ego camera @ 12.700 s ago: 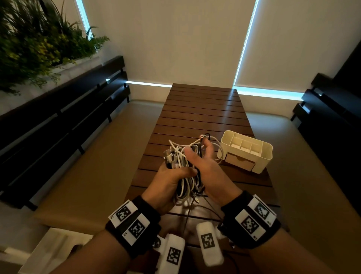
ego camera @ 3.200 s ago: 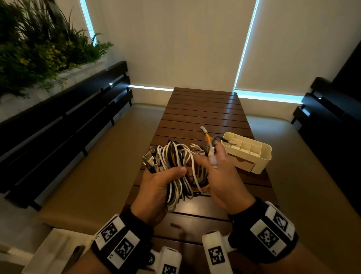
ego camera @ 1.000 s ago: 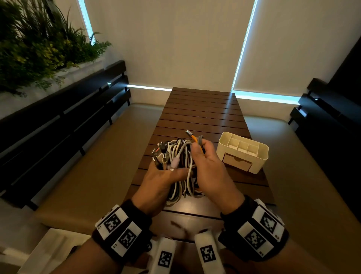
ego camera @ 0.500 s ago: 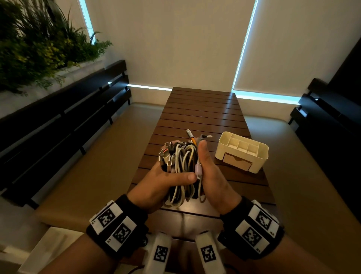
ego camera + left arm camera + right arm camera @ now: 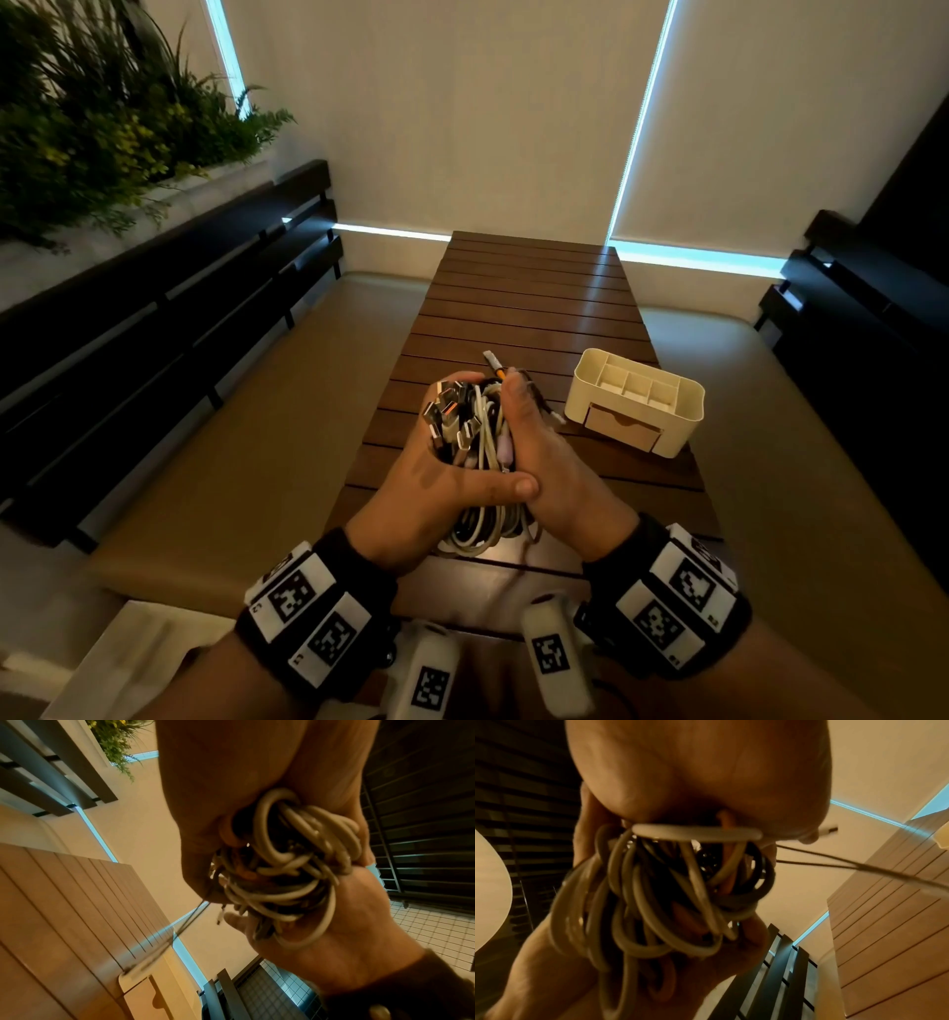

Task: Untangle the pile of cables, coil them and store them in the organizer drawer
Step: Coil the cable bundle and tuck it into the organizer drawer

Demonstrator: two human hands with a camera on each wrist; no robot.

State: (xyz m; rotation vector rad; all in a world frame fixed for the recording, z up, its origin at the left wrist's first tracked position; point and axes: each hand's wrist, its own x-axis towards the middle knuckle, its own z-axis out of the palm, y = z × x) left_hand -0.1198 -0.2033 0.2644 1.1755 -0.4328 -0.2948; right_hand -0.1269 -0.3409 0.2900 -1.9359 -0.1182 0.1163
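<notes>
Above the slatted wooden surface, near the cream organizer, the left hand and right hand clasp the cable bundle between them, fingers curled round it, wristbands bearing square coded tags.

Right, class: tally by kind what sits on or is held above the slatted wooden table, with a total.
Bundles of mixed white, grey and black cables: 1
Cream plastic organizers with a drawer: 1
Hands gripping the bundle: 2, left hand, right hand
Total: 4
</notes>
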